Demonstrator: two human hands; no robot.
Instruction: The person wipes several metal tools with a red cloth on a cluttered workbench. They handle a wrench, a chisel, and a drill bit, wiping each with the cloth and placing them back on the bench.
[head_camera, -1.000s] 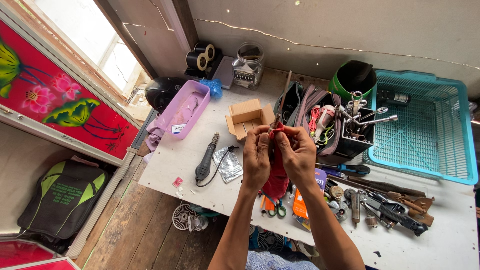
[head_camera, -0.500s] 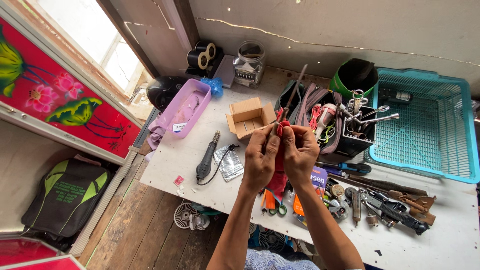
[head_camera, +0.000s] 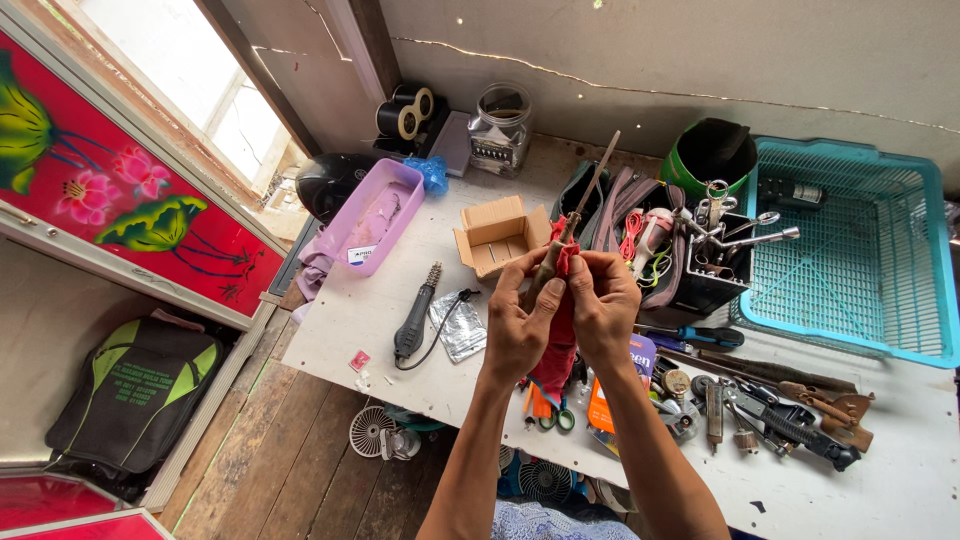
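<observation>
From the camera on my head, I look down at my two hands in the middle of the white table top (head_camera: 380, 310).

My left hand (head_camera: 517, 330) is closed around the handle end of a long thin metal file with a wooden handle (head_camera: 572, 225). My right hand (head_camera: 603, 305) sits just beside it, at 3 o'clock from my left hand, and its fingers pinch a soft red cloth (head_camera: 556, 345) against the tool. The cloth hangs down between my wrists, toward 6 o'clock.

The tool's long side runs from my fingers up toward 1 o'clock. Its thin tip ends above the open black tool bag full of wires (head_camera: 640, 245). Both hands touch the tool, but my left hand has more of it.

At 11 o'clock from my hands is a small open cardboard box (head_camera: 497, 235). At 9 o'clock lies a black rotary tool with a cord (head_camera: 416, 318). At 2 o'clock, well apart, is a turquoise plastic basket (head_camera: 850, 240). Near 4 o'clock lie loose metal hand tools (head_camera: 770, 415).
</observation>
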